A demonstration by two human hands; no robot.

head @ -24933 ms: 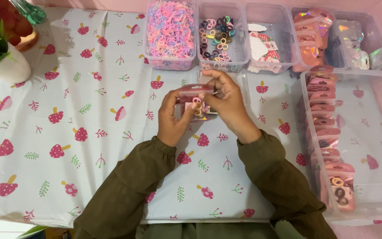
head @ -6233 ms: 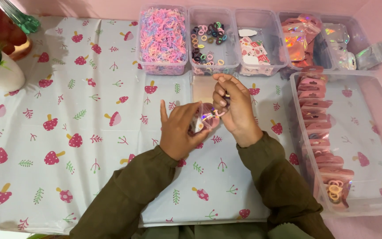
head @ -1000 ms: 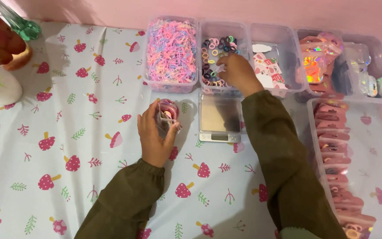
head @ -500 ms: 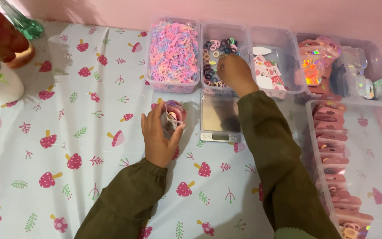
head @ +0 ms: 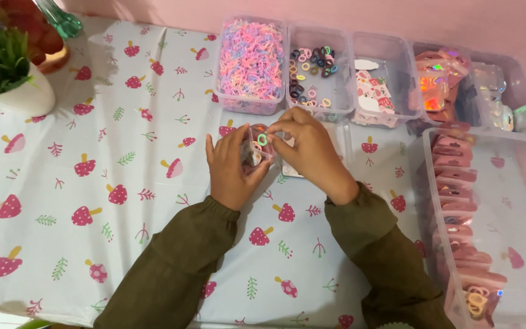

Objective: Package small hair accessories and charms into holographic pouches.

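below the bins' front edge, both hands hold a pouch.

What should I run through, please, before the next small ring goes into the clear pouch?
1. Left hand grips the clear pouch: ok.
2. Right hand has a green ring at the pouch mouth: ok.
3. Pouch mouth open wide enough: cannot tell.
4. Bin of mixed rings within reach, uncovered: ok.
5. Scale clear of hands: not ok, the right hand covers it.
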